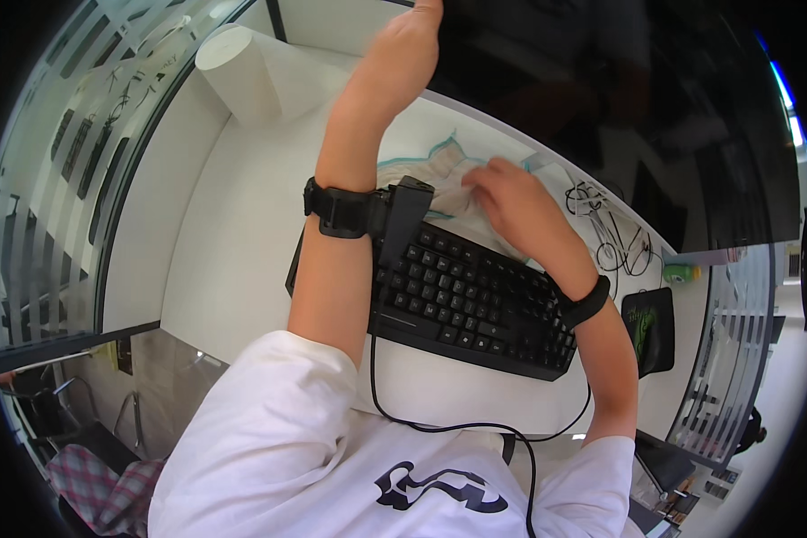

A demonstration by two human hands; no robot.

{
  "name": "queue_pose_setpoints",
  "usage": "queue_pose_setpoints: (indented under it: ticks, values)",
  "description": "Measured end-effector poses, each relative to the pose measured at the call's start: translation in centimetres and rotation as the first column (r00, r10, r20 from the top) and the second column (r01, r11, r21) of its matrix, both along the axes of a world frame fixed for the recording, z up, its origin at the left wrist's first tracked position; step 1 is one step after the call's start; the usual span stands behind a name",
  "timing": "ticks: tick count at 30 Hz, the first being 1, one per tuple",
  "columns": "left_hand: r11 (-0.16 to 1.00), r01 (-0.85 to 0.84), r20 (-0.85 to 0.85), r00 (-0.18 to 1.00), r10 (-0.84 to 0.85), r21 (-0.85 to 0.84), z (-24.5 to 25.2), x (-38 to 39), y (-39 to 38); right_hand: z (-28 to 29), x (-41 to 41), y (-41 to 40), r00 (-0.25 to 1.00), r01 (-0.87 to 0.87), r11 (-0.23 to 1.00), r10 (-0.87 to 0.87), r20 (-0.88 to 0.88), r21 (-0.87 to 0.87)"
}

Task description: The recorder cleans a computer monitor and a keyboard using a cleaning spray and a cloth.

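My left hand [410, 50] is raised at the left edge of a large black monitor [578, 101]. Its fingers run past the top of the picture, so their grip is hidden. Below the monitor, my right hand [514, 205] is over a crumpled pale cloth [444, 168] with teal edging. The right fingertips are bent down at the cloth and slightly blurred; whether they pinch it cannot be told. A black keyboard [457, 302] lies under both forearms, in front of the cloth. Black straps circle both wrists, the left one carrying a black device [407, 215].
A white paper roll [239, 74] stands at the back left corner. Tangled cables [612, 232], a green bottle [682, 273] and a black mouse pad [647, 329] are at the right. A black cable [457, 426] hangs across my front. Striped glass partitions [74, 168] flank the white desk [208, 255].
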State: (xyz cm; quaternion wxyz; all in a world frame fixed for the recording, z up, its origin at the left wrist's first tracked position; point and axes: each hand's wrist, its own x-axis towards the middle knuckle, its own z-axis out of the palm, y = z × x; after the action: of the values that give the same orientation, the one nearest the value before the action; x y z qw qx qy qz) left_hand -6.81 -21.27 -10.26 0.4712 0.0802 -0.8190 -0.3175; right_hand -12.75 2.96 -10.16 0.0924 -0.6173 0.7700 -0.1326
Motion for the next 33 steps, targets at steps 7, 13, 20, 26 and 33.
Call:
queue_pose_setpoints:
  ticks: [7, 13, 20, 26, 33]
  values:
    - [0.984, -0.043, 0.046, 0.998, 0.052, -0.173, -0.6, 0.0, -0.3, -1.3, 3.1, -3.1, 0.979, -0.200, 0.922, 0.203, -0.025, -0.331]
    - [0.982, -0.048, 0.049, 0.997, 0.058, -0.185, -0.8, -0.1, -0.4, -3.3, 1.9, -4.4, 0.977, -0.186, 0.982, 0.183, -0.107, -0.019]
    - [0.997, 0.031, 0.064, 0.998, -0.027, -0.071, 0.6, 0.1, 0.4, -3.4, -4.4, -4.9, 0.930, 0.330, 0.908, -0.359, 0.075, 0.256]
    - [1.000, 0.027, 0.063, 0.998, -0.028, 0.014, 0.2, 0.2, 0.0, -6.6, 1.1, -7.7, 0.927, -0.272, 0.962, 0.253, -0.276, -0.030]
    - [0.999, 0.015, 0.091, 0.996, -0.019, 0.043, 1.0, 0.1, 0.0, -3.7, -2.2, -4.6, 0.979, -0.119, 0.989, 0.131, -0.156, 0.086]
